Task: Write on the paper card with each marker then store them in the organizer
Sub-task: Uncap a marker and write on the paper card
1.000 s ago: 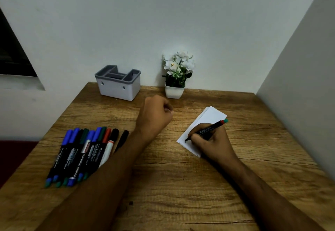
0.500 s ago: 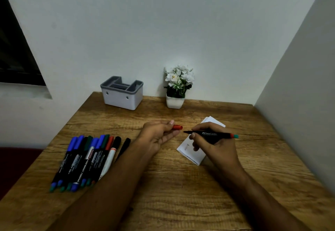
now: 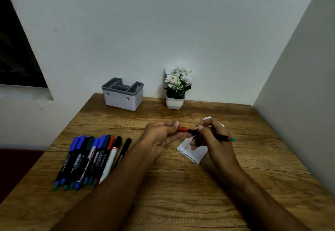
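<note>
Marker (image 3: pixel 208 135) sits level in my right hand (image 3: pixel 211 136), fingers curled round its black barrel above the paper card (image 3: pixel 193 152), its teal-tipped tail pointing off to my right. My left hand (image 3: pixel 160 136) pinches the red cap (image 3: pixel 182 129) between thumb and fingertips, and the cap meets the marker's writing end; whether it is fully seated I cannot tell.

Plenty could slip from here, I judge. If I push the cap on crooked, it may skid off the tip and smear ink on my fingers or across the faint marks already on the card. A cap left half-on would let the tip dry once stored. My right fingers hover just above the card, so a careless drop of the wrist could drag or crumple it.

Carrying this one to the organizer (image 3: pixel 123 94) at the back of the table (image 3: pixel 181 194), I could brush the flower pot (image 3: pixel 175 102) beside it. Reaching left afterwards, my forearm might roll the row of waiting markers (image 3: pixel 90 158) off the edge.
</note>
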Available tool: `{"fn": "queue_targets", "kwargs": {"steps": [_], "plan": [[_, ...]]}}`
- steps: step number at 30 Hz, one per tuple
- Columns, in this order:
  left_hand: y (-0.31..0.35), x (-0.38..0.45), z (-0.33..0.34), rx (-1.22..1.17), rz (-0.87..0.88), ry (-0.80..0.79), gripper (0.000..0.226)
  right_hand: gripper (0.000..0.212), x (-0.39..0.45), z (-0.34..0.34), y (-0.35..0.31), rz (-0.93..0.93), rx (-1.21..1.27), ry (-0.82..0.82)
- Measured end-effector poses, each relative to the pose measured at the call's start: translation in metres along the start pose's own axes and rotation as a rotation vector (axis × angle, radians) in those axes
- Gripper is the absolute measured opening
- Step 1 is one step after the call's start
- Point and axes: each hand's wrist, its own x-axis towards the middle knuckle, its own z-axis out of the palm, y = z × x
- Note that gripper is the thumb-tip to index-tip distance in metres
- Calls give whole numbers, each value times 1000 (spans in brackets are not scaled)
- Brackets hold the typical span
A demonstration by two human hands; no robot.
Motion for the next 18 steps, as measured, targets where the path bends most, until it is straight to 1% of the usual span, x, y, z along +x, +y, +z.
{"fn": "queue_targets", "kwargs": {"steps": [4,7,12,14,18], "plan": [[-5,-7,6,19,24,-66,8,37,9,7,9,-33,-31,106],[-8,-9,8,-27,23,-76,8,41,17,8,7,-22,51,126],[-9,-6,7,-103,30,-30,17,46,24,20,1,-8,149,127],[-7,-6,5,-96,67,-23,16,43,26,25,1,9,177,94],[13,-3,-6,-90,162,-5,18,28,27,34,5,30,182,10]]}}
